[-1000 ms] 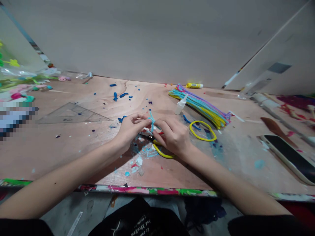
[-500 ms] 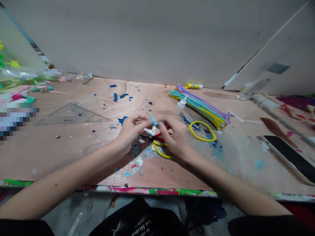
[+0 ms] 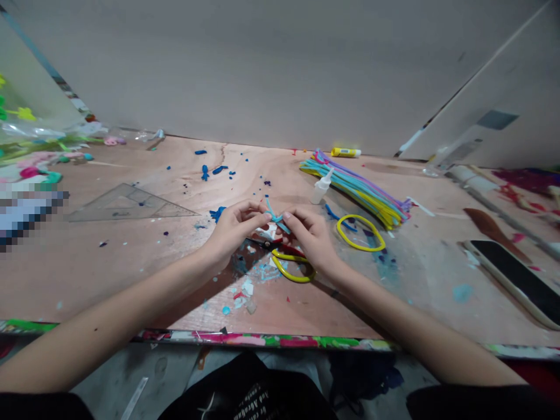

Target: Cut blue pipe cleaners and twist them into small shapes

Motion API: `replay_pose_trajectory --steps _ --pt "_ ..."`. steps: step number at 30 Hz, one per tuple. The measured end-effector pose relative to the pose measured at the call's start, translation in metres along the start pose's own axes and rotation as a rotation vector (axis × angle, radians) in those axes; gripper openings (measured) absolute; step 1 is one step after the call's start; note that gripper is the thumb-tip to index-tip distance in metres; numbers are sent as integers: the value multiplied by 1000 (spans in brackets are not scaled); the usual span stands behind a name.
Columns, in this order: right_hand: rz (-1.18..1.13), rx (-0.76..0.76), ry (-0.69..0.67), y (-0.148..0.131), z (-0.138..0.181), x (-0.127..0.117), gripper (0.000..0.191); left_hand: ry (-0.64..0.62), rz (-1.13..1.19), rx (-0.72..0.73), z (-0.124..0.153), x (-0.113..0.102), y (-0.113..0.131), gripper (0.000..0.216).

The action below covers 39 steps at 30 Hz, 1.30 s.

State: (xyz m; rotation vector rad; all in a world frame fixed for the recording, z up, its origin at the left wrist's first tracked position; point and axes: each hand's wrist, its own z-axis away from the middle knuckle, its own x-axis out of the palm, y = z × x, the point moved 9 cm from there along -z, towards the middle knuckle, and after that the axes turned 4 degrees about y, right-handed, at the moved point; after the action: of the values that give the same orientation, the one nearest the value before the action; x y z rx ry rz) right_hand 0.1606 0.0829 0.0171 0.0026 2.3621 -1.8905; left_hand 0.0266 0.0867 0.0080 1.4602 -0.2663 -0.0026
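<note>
Between my fingertips is a light blue pipe cleaner (image 3: 277,217), bent so that short ends stick out from its middle. My left hand (image 3: 231,230) pinches it from the left, thumb against forefinger. From the other side my right hand (image 3: 311,236) closes thumb and forefinger on it. Below the hands, scissors with yellow and red handles (image 3: 294,278) lie on the table, their blades partly hidden by my left hand. A dark blue piece (image 3: 216,214) lies just behind my left hand.
A bundle of coloured pipe cleaners (image 3: 359,189) lies behind a small white bottle (image 3: 322,188). Nearby are a yellow ring (image 3: 345,238) and a glue stick (image 3: 345,152). A clear set square (image 3: 131,204) lies left, a phone (image 3: 516,280) right. Scraps dot the wooden table (image 3: 131,268).
My right fingers have shifted slightly, and more of the light blue pipe cleaner shows between the hands, with an end pointing down right. My left hand has hardly moved.
</note>
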Motion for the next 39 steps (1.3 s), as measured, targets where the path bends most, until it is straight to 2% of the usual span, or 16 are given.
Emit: replay_pose_trajectory --steps 4,7,9,11,14,16,19,23,28,31,34,36,39 --pt "-175 180 -57 15 -2 7 35 -30 -27 35 -1 0 5 17" --pt "-286 330 -162 27 0 17 35 -55 -49 30 -2 1 6 16" --pt "-257 326 -206 28 1 19 35 -64 -38 -9 -3 1 3 15" --pt "-58 131 -153 15 -3 8 32 -46 -9 -55 -3 -2 -2 14" --pt "410 -410 1 -28 2 -8 18 -1 34 -111 -4 -7 -8 17" --pt "628 -711 15 -46 14 -6 17 3 61 -135 -3 -7 -9 19" --pt "812 -958 -29 -51 24 -4 26 -23 91 -171 -2 -4 -10 21" --pt "938 -1119 -57 -49 30 -2 27 -24 134 -252 0 -2 -17 22" --pt "965 -1208 -55 -55 40 0 23 -51 179 -239 1 0 -19 17" --pt "996 -1230 -18 -57 44 1 25 -81 179 -284 1 3 -23 19" --pt "974 -1226 54 -60 46 3 24 -62 203 -258 1 4 -20 24" --pt "888 -1166 136 -62 45 3 19 -20 227 -192 1 4 -14 27" --pt "676 -895 277 -62 35 -4 10 33 244 -111 4 4 -7 26"
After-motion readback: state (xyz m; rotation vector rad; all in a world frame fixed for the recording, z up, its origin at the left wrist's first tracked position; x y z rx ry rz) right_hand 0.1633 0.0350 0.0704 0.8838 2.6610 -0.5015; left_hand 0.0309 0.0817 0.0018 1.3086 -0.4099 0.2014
